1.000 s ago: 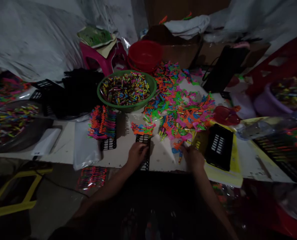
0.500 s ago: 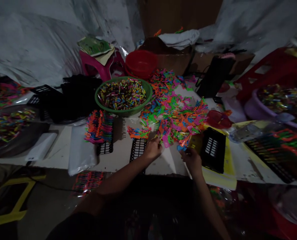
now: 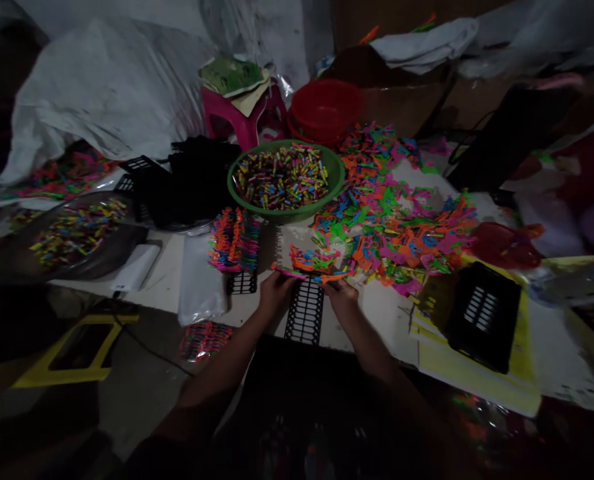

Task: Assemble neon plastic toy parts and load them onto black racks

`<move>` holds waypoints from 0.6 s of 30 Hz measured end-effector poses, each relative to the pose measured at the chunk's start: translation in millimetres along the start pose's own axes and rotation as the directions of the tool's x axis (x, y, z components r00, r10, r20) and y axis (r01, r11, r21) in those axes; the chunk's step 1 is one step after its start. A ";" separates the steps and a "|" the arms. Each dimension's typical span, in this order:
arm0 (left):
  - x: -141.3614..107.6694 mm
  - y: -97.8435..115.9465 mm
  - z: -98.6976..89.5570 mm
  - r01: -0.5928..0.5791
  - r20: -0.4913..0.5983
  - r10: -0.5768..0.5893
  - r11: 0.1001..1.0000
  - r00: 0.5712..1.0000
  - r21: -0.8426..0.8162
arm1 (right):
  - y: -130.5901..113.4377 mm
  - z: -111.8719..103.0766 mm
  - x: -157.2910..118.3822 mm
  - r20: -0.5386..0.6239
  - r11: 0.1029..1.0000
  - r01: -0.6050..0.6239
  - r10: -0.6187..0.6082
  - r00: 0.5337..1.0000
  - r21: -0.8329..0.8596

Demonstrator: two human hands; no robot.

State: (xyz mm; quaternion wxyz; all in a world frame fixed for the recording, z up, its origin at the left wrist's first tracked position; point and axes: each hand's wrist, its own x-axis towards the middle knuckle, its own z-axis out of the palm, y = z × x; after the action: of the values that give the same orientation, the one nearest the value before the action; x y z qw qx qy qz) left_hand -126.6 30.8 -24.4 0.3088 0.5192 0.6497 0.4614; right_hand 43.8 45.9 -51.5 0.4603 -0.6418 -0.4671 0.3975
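Note:
Over a narrow black grid tray (image 3: 304, 315), my two hands face each other from either side. My left hand (image 3: 275, 297) pinches a pink plastic piece (image 3: 293, 273) at the tray's left edge. On the other side, my right hand (image 3: 344, 298) has its fingers closed on an orange and blue plastic piece (image 3: 333, 276). Just beyond them, a row of small bright plastic pieces (image 3: 313, 256) stands at the tray's far end. A large loose pile of similar pieces (image 3: 371, 247) spreads to the right. Their exact shape is too small and dim to make out.
A green basin (image 3: 285, 215) full of small colourful tubes stands behind the tray. Left are a filled second tray (image 3: 241, 283), plastic bags (image 3: 201, 283) and a white box-shaped device (image 3: 135, 268). A black basket (image 3: 484, 317) lies right on yellow sheets. Red basins (image 3: 327, 107) sit behind.
My hands have moved left from the pile's edge to the narrow grid tray, carrying plastic pieces, and now lie close together over it. The camera view has turned left.

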 end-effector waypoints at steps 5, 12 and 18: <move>10.2 -8.7 0.4 -0.132 0.078 0.124 0.985 0.989 0.108 | 7.8 -7.2 1.2 0.011 0.975 0.034 -0.032 0.999 -0.222; 12.7 -1.6 -2.3 -0.190 0.155 0.154 0.949 0.976 0.251 | -15.2 -9.7 0.1 0.054 0.864 0.106 -0.091 0.994 -0.493; 14.7 0.5 0.2 -0.152 0.138 0.120 0.954 0.983 0.257 | -13.2 -8.9 2.4 0.115 0.850 0.136 -0.090 0.989 -0.509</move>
State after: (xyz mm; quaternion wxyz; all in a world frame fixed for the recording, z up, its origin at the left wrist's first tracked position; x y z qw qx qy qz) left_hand -130.1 45.0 -22.9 0.2425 0.6265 0.6486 0.3578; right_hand 49.7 48.1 -36.7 0.2736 -0.6950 -0.6129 0.2578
